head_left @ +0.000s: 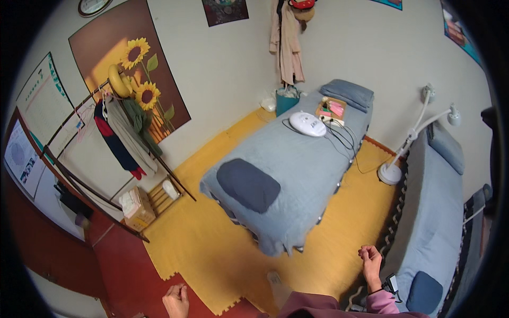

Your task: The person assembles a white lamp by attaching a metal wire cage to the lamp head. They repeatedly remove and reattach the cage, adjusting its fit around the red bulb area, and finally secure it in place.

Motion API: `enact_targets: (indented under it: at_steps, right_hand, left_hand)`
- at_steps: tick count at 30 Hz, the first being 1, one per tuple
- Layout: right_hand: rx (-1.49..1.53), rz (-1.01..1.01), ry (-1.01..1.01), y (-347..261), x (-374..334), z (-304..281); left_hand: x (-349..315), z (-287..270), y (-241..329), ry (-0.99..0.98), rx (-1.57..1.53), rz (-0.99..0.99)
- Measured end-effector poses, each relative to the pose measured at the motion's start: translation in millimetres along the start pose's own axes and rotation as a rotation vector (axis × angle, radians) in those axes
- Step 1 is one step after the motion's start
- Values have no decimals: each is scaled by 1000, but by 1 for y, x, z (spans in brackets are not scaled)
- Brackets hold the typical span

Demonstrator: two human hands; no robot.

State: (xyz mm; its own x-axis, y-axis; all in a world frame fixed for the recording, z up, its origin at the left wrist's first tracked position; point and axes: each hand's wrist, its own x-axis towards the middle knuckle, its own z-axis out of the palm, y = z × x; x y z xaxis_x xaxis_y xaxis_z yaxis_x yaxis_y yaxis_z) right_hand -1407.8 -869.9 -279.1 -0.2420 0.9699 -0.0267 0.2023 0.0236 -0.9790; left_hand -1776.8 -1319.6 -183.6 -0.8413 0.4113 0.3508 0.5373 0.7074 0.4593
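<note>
My left hand (176, 301) hangs low over the red floor (119, 265), fingers loosely curled in and nothing visible in them. On the other side, my right hand (370, 262) is raised beside the right-hand bed (424, 233), its fingers bent together and likewise without anything visible in them. A dark device is strapped at that wrist. Neither hand touches a thing. Ahead stands a bed (297, 169) with a blue-grey cover, a dark blue pad (248, 185) at its near end, a white domed device (307, 124), a tray of small items (331, 110) and a pillow (347, 94).
Yellow foam mats (212, 254) cover much of the floor. A clothes rack (95, 185) with garments and a cardboard box (139, 209) stand at left. A white two-headed lamp (391, 174) stands between the beds. A teal bin (287, 100) sits under hanging clothes.
</note>
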Motion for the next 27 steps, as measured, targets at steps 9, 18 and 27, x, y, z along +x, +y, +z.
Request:
enact_targets:
  at_steps: [9,18,27]
  right_hand:
    - [28,-134,25,-43,134,187]
    - [107,-353,594,-161,283,337]
    - [-132,-276,713,-192,359,548]
  left_hand:
    - [208,58,-70,-14,-22,-70]
    - [488,99,-219,-92,375,207]
    - [774,227,-149,-184,-262,406]
